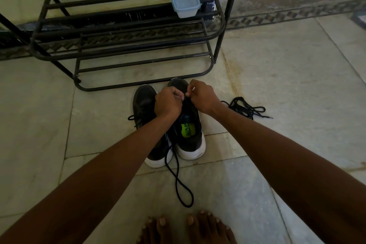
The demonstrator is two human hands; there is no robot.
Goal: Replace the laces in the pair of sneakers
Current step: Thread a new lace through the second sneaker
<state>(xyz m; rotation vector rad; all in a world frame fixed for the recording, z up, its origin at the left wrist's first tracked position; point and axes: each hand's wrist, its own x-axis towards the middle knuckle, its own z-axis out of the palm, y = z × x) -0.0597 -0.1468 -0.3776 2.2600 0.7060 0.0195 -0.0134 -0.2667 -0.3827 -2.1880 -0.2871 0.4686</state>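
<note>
Where the floor point(287, 77) lies nearest the camera, bare toes point(186, 228) are seen at six o'clock, and just beyond them a loop of black lace point(179, 182) is trailed back over the tiles from the sneakers. The two forearms are stretched forward from the lower corners toward the middle of the view. The pair is stood side by side at the centre, heels toward the person and toes toward twelve o'clock: the left sneaker point(142, 105) is partly covered by the left forearm, while the right sneaker point(188, 134) is shown with its green insole label exposed. Over the right sneaker's upper eyelets both hands are brought together. The left hand point(168, 103) is curled, with lace pinched between its fingertips; the right hand point(201, 98) is likewise curled, and a white-tipped lace end is pinched at its fingertips. At three o'clock from the sneakers, a loose lace point(245, 108) is left in a tangle on the floor, near but apart from them. Farther off, at twelve o'clock, a black metal rack point(126, 49) is stood against the wall, and a lidded pale blue box point(185, 1) is rested on one of its shelves.
</note>
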